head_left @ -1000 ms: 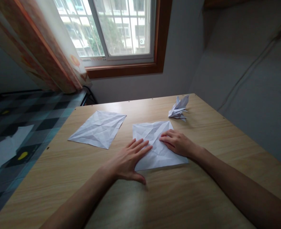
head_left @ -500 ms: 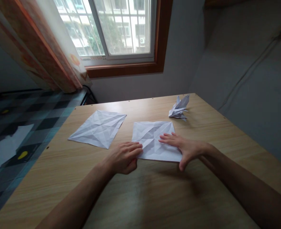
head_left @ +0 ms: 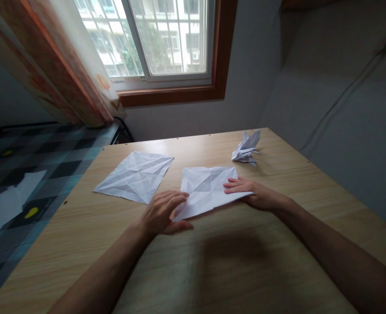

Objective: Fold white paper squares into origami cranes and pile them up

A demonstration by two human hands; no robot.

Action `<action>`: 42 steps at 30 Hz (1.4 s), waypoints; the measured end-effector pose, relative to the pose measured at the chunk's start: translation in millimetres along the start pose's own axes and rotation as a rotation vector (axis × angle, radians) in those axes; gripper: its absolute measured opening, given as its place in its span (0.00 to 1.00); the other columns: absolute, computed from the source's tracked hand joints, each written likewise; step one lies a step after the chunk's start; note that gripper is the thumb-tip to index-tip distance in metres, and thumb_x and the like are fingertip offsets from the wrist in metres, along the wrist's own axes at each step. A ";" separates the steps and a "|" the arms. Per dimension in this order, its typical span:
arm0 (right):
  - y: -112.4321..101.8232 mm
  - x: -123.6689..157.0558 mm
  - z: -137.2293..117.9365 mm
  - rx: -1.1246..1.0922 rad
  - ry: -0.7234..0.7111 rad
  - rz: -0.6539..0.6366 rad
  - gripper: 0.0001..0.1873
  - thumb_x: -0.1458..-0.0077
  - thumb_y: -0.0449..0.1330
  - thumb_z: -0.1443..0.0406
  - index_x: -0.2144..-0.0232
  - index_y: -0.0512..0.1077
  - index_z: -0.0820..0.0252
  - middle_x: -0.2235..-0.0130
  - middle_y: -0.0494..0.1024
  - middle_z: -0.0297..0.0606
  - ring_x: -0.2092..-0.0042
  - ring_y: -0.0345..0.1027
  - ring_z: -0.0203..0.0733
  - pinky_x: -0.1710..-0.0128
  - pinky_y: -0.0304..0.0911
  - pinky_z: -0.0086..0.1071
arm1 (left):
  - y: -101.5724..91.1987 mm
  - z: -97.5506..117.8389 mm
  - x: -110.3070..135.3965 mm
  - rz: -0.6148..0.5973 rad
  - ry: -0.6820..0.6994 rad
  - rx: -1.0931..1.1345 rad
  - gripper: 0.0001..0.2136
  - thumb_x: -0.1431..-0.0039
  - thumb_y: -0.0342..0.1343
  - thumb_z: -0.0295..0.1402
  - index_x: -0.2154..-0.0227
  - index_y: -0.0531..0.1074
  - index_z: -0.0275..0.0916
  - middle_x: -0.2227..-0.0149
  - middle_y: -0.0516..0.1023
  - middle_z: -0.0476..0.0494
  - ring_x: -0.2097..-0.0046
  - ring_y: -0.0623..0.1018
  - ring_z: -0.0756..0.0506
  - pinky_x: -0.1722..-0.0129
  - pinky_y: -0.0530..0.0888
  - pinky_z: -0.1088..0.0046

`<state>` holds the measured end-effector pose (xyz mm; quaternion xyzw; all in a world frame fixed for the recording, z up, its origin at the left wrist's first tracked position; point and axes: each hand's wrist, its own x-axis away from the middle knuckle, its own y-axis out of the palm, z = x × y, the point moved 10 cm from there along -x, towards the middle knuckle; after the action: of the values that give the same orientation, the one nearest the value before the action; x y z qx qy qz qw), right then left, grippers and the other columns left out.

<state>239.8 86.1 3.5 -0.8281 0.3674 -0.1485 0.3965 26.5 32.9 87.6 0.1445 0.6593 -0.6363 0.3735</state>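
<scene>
A creased white sheet of paper (head_left: pixel 209 187) lies on the table between my hands, its near right corner raised. My right hand (head_left: pixel 258 194) pinches that side, with the fingers on top and the thumb hidden underneath. At the left edge of the sheet, the fingertips of my left hand (head_left: pixel 165 211) touch the paper, and the thumb is stretched apart toward the right. Farther left lies a second creased sheet (head_left: pixel 137 174), turned like a diamond. A folded paper figure (head_left: pixel 247 148) with pointed flaps stands behind my right hand.
The wooden table (head_left: pixel 186 270) has its far edge near the wall below a window (head_left: pixel 169 39). On the left, a checked cloth surface (head_left: pixel 58 161) holds loose white paper (head_left: pixel 9 203). An orange curtain (head_left: pixel 49 61) hangs above it.
My right hand has shifted up and tucked its thumb under the paper, lifting the near right corner. The left hand has opened, its thumb moving away from the fingers.
</scene>
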 end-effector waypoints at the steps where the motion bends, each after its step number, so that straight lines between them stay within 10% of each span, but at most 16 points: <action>1: -2.0 -0.3 0.3 -0.027 -0.007 0.019 0.20 0.34 0.49 0.56 0.45 0.72 0.52 0.39 0.69 0.43 0.33 0.53 0.50 0.34 0.41 0.55 | 3.7 -2.6 0.6 -0.037 -0.004 0.007 0.30 0.47 0.59 0.54 0.50 0.66 0.35 0.59 0.81 0.34 0.60 0.82 0.40 0.62 0.79 0.62; 3: -7.1 0.2 0.6 -0.086 -0.014 0.065 0.20 0.34 0.50 0.54 0.49 0.75 0.51 0.43 0.73 0.41 0.35 0.57 0.50 0.34 0.44 0.54 | 12.3 -7.5 2.5 -0.105 -0.020 0.008 0.39 0.51 0.60 0.58 0.44 0.63 0.34 0.57 0.80 0.32 0.58 0.81 0.38 0.60 0.79 0.59; 7: -11.7 2.8 3.8 -0.239 0.022 0.137 0.19 0.40 0.57 0.51 0.58 0.80 0.56 0.49 0.79 0.42 0.41 0.66 0.53 0.38 0.54 0.50 | 22.4 -16.1 6.4 -0.116 -0.146 0.061 0.23 0.39 0.56 0.40 0.43 0.64 0.39 0.62 0.82 0.40 0.63 0.81 0.44 0.62 0.77 0.65; 11: -8.4 6.9 27.5 -0.461 0.263 0.267 0.21 0.44 0.60 0.52 0.61 0.77 0.64 0.59 0.82 0.43 0.57 0.76 0.51 0.55 0.70 0.42 | 29.4 -44.8 20.0 -0.048 -0.585 0.154 0.20 0.40 0.55 0.32 0.44 0.67 0.39 0.75 0.77 0.51 0.76 0.74 0.51 0.75 0.72 0.77; 15: -12.5 7.9 28.3 -0.461 0.367 0.441 0.21 0.49 0.64 0.57 0.56 0.74 0.65 0.58 0.82 0.43 0.59 0.76 0.50 0.60 0.71 0.38 | 25.6 -63.8 33.5 0.076 -0.853 0.129 0.36 0.43 0.58 0.32 0.34 0.48 0.40 0.71 0.76 0.52 0.78 0.71 0.52 0.78 0.70 0.77; 19: -24.7 8.8 12.3 -0.184 0.439 0.589 0.32 0.51 0.65 0.60 0.44 0.65 0.61 0.52 0.79 0.45 0.54 0.74 0.52 0.54 0.69 0.41 | 5.3 -49.8 18.7 0.186 -0.657 -0.235 0.39 0.43 0.60 0.34 0.33 0.45 0.44 0.38 0.63 0.29 0.49 0.75 0.39 0.55 0.76 0.59; 22: -28.1 11.1 4.5 0.060 0.541 0.616 0.47 0.55 0.68 0.61 0.36 0.54 0.61 0.44 0.72 0.52 0.46 0.69 0.59 0.47 0.64 0.48 | 34.8 -35.8 6.0 -0.099 -0.460 -0.323 0.31 0.38 0.55 0.38 0.34 0.53 0.43 0.31 0.51 0.33 0.33 0.57 0.32 0.38 0.61 0.48; 27: -31.2 6.6 -21.6 0.418 0.440 0.653 0.52 0.50 0.66 0.60 0.32 0.42 0.62 0.35 0.57 0.57 0.35 0.50 0.64 0.38 0.51 0.56 | 83.7 -32.0 14.6 -0.557 -0.424 -0.177 0.24 0.31 0.43 0.43 0.35 0.57 0.44 0.33 0.58 0.40 0.32 0.56 0.34 0.36 0.54 0.43; 34: 32.7 -42.7 -49.5 0.491 0.020 0.169 0.39 0.38 0.52 0.52 0.33 0.49 0.67 0.31 0.51 0.54 0.30 0.41 0.56 0.33 0.42 0.53 | 83.5 -29.9 7.8 -0.561 -0.386 -0.095 0.18 0.30 0.41 0.40 0.43 0.68 0.50 0.37 0.66 0.45 0.35 0.63 0.36 0.37 0.54 0.42; 42: 38.2 -36.1 -32.3 0.525 0.086 0.038 0.42 0.37 0.46 0.46 0.33 0.48 0.72 0.31 0.48 0.55 0.30 0.41 0.54 0.33 0.40 0.52 | 88.9 -47.0 21.6 -0.646 -0.527 -0.255 0.26 0.32 0.42 0.44 0.34 0.56 0.44 0.32 0.54 0.36 0.32 0.55 0.33 0.37 0.55 0.44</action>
<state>179.0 78.8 -3.4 -0.6826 0.3485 -0.2664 0.5845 56.5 84.5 3.9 -0.2840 0.6260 -0.6492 0.3256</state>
